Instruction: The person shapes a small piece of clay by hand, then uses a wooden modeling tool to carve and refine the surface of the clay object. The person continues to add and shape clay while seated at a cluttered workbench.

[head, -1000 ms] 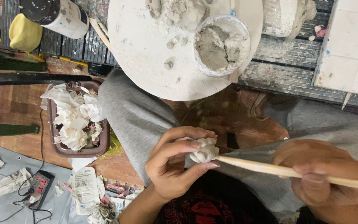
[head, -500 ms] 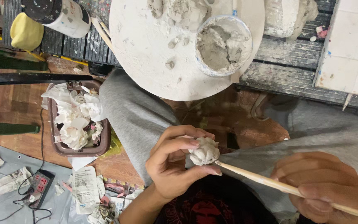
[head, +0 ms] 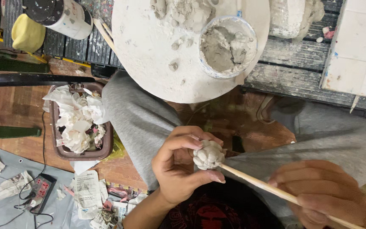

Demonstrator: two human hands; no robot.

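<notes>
left hand (head: 178,169) pinches clay lump (head: 208,154) | right hand (head: 318,195), blurred, cropped, grips stick (head: 259,183)

Clay lump (head: 209,154): small, pale grey, rounded, surface bumpy with pressed folds like rough flower bud. Pinched between thumb and fingertips of left hand (head: 178,169), over lap.

Wooden stick (head: 255,183): thin, long, light tan, slanting down to lower right. Tip touches lump's lower right side. Far part gripped in right hand (head: 323,197), blurred.
</notes>
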